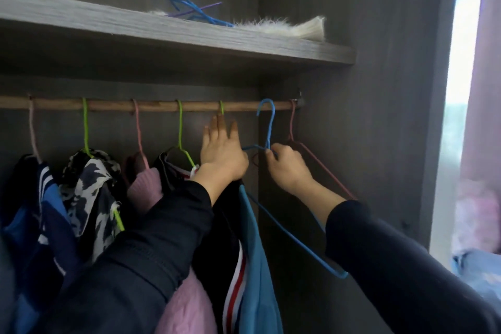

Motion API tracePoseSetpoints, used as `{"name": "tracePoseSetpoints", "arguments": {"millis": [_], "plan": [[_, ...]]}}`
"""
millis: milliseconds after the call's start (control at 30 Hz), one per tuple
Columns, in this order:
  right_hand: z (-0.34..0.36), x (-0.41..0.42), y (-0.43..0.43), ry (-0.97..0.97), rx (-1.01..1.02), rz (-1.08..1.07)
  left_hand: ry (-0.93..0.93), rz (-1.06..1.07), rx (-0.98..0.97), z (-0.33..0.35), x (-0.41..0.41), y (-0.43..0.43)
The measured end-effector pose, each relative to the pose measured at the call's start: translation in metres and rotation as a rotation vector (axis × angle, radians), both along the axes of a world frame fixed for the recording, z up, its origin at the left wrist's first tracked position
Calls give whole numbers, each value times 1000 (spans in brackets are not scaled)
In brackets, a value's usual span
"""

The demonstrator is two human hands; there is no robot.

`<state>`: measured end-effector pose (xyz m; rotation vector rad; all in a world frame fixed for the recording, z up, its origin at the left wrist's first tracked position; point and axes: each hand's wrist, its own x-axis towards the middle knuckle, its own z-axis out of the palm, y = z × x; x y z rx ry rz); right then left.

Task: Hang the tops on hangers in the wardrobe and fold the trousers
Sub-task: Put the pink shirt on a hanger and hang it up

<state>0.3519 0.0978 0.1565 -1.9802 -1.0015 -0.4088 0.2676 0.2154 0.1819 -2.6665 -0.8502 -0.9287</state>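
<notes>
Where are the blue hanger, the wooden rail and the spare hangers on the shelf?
blue hanger (pixel 271 127): head view, its neck
wooden rail (pixel 108 105): head view, bare stretch between hooks
spare hangers (pixel 193 9): head view, crossing blue wires

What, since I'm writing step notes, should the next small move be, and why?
Probably lift the blue hanger until its hook clears the rod, then draw it out. The right hand pinches its neck, it carries no garment, and the left hand presses flat against the hung tops beside it.
</notes>
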Motion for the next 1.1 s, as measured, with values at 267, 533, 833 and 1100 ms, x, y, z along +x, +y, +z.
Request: {"name": "tracePoseSetpoints", "arguments": {"millis": [267, 533, 833, 1100], "plan": [[-51, -27, -79, 232, 12, -69, 10, -177, 141, -36, -20, -59], [-114, -76, -222, 519, 157, -84, -82, -515, -44, -103, -47, -158], [-179, -124, -420, 803, -35, -54, -88, -778, -211, -223, -61, -307], [-253, -184, -648, 950, 37, -398, 241, -903, -367, -318, -48, -525]]}}
